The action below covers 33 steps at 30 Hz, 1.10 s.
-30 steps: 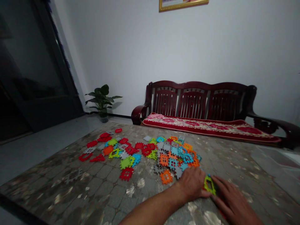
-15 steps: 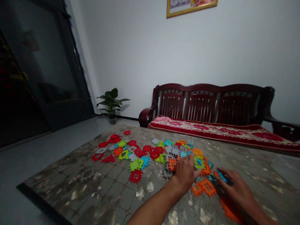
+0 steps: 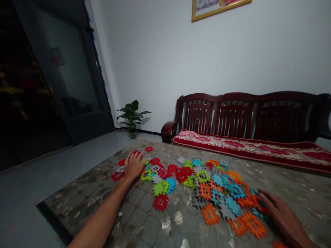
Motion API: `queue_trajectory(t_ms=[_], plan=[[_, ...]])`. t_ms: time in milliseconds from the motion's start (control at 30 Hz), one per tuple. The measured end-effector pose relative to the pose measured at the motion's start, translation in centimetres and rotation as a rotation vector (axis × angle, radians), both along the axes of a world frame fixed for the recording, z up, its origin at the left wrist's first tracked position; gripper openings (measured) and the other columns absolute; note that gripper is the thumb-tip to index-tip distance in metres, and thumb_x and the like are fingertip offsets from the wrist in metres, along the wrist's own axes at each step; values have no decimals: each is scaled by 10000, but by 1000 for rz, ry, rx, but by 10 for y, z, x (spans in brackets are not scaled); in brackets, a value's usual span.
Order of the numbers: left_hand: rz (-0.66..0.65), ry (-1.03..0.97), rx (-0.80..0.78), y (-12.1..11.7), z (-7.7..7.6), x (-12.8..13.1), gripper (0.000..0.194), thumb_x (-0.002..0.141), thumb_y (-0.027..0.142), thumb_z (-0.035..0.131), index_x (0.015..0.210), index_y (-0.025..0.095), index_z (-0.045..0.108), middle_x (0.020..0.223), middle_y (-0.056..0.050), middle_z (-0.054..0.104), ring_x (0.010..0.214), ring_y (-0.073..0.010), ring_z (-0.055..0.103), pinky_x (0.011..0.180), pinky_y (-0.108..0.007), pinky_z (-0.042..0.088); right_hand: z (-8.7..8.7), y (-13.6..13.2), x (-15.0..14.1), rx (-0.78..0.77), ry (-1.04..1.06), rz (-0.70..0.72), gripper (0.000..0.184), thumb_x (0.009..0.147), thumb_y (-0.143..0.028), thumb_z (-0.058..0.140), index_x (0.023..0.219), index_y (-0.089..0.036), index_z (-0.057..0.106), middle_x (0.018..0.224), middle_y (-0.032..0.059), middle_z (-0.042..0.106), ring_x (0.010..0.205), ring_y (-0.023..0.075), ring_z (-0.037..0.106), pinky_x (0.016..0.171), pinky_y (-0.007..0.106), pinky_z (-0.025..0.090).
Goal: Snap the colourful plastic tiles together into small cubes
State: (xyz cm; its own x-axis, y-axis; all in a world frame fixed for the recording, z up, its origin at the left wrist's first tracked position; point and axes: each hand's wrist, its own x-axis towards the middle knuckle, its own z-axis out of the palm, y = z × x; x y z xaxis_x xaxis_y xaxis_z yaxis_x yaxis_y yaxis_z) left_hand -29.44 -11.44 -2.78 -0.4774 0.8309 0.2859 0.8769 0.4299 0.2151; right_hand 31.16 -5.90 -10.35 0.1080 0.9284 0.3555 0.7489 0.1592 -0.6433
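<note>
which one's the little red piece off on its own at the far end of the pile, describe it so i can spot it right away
Find the dark red wooden bench, then the cobble-patterned surface in front of its left end. Just past the left hand, at the far edge of the scattered tiles, lies a small red tile. No other tile touches it.

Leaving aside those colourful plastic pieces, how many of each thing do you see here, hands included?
wooden bench: 1
red bench cushion: 1
potted plant: 1
framed picture: 1
dark glass door: 1
left hand and right hand: 2
Total: 7
</note>
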Motion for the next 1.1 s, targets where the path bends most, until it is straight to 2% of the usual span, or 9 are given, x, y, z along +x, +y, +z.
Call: queue_trajectory(t_ms=[100,167,267,367,567,700,933,1100], plan=[[19,41,-89,-4,-10,-74,622,1024,479,336,1584,239,465,1702,-127,357,1583,-324,295,1258,-602,201,1,1,0,-60,46,13,658,755,-740,492,1019,-225,804,1142,158,789,1074,404,727,1034,562,548],[29,21,-129,-2,-17,-106,641,1030,500,282,1607,261,426,1715,-122,329,1582,-326,297,1245,-617,219,1,1,0,-72,53,21,647,733,-750,530,1012,-235,806,1149,149,789,1077,410,725,1046,575,538],[32,-75,-157,6,-28,-131,710,1025,551,205,1661,251,306,1732,-146,273,1591,-336,272,1213,-639,276,0,1,0,-81,68,7,645,728,-756,560,1036,-244,804,1159,142,789,1089,406,723,1055,572,532],[-20,-115,-169,18,-33,-136,760,1009,580,216,1673,214,265,1736,-180,243,1594,-349,257,1207,-652,281,-2,2,2,-94,81,9,658,743,-758,557,1061,-237,803,1176,146,783,1107,396,718,1062,553,532],[-195,-84,-238,23,-38,-123,697,983,566,321,1595,259,453,1669,-98,430,1553,-316,359,1261,-559,234,-7,4,4,-88,61,23,633,745,-738,562,1043,-236,806,1176,139,783,1118,395,714,1076,563,521],[-247,-55,-208,16,-41,-101,676,974,549,368,1569,254,492,1642,-83,476,1530,-309,397,1260,-521,260,-10,5,4,-82,56,33,650,741,-755,546,1037,-240,809,1196,139,775,1161,404,696,1098,591,493],[-282,-86,-247,-3,-29,-35,661,983,567,377,1577,298,480,1649,-61,467,1542,-302,380,1269,-520,233,-17,9,6,-65,25,62,612,760,-732,539,991,-240,818,1184,135,776,1163,393,694,1109,583,481],[-411,-155,-216,-10,-26,11,627,966,568,431,1521,303,555,1615,-65,516,1521,-304,413,1261,-510,266,-17,10,5,-48,29,46,601,745,-723,544,976,-242,819,1177,137,782,1145,394,705,1094,581,496]])
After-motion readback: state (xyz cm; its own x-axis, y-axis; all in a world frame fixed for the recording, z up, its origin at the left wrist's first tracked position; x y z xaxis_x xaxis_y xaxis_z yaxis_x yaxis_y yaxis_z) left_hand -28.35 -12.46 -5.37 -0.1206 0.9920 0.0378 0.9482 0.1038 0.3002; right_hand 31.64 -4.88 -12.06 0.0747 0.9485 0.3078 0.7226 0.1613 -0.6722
